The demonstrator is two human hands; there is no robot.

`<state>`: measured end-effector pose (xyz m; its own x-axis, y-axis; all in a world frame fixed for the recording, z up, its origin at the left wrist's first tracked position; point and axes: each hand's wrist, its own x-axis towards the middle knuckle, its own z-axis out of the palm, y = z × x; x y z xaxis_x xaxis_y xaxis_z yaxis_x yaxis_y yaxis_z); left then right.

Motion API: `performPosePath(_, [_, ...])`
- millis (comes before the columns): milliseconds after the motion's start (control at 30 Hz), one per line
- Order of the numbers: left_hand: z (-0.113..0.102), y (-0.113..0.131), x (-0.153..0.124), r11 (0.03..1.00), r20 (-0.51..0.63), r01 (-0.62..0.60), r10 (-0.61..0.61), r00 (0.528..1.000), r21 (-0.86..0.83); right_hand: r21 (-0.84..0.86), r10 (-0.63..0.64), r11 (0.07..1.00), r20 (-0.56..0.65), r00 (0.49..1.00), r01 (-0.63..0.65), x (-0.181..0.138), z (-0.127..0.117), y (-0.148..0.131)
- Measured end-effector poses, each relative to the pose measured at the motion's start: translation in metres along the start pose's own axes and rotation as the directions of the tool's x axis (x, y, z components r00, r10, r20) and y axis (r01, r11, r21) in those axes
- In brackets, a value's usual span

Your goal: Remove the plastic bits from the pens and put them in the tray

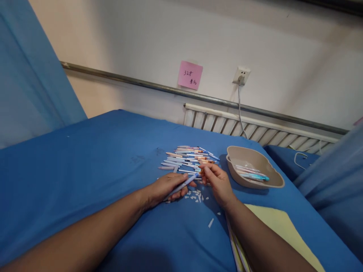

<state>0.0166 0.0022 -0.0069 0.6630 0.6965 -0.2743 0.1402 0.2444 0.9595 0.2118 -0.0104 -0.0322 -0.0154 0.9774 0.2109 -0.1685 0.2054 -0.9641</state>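
A pale blue pen [183, 184] lies slantwise across my left hand [168, 185], which is closed around its barrel. With thumb and fingers pinched, my right hand [217, 180] grips the pen's upper right end, where blue and orange-brown parts show. What exactly sits between those fingertips is partly hidden. Just beyond both hands, a spread of pens and pen parts [177, 160] in blue, pink, white and orange lies on the blue cloth [127, 155]. Several small white tips [195, 195] are scattered below the hands, and a larger white piece [210, 223] lies nearer to me.
A beige basin [272, 175] holding several pens [251, 173] stands to the right. Under my right forearm is a yellow folded sheet or pad [275, 223]. Behind the cloth are a radiator [218, 122], a wall rail [141, 84], a pink note [190, 75] and a plugged-in socket [241, 75].
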Motion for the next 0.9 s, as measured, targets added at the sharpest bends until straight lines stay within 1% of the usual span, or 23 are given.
performPosePath(167, [0.0000, -0.0032, -0.0003, 0.999, 0.030, -0.032, 0.032, 0.999, 0.003, -0.048, -0.017, 0.999, -0.002, 1.000, 0.017, -0.0010, 0.0037, -0.0055])
performPosePath(400, [0.0014, -0.0031, 0.0023, 0.993, -0.053, -0.080, 0.085, 0.995, 0.090, -0.020, 0.007, 1.000, 0.005, 1.000, -0.007, -0.0006, 0.0068, -0.0050])
performPosePath(533, [0.0024, -0.0034, 0.0007, 0.992, -0.040, -0.071, 0.076, 0.996, 0.104, -0.057, 0.015, 0.998, 0.030, 0.999, -0.014, -0.0014, 0.0076, -0.0037])
performPosePath(667, [0.0014, -0.0036, -0.0008, 0.996, -0.012, -0.053, 0.054, 0.998, 0.074, -0.078, 0.009, 0.997, 0.064, 0.998, -0.004, -0.0031, 0.0067, -0.0025])
performPosePath(800, [-0.0013, -0.0033, 0.0006, 1.000, 0.001, -0.024, 0.024, 1.000, -0.005, -0.018, 0.032, 0.999, 0.157, 0.987, -0.029, -0.0057, 0.0047, -0.0004])
performPosePath(900, [-0.0043, -0.0034, 0.0019, 0.994, 0.029, -0.020, 0.023, 0.999, -0.108, 0.003, 0.060, 0.998, 0.140, 0.988, -0.061, -0.0065, 0.0047, 0.0024])
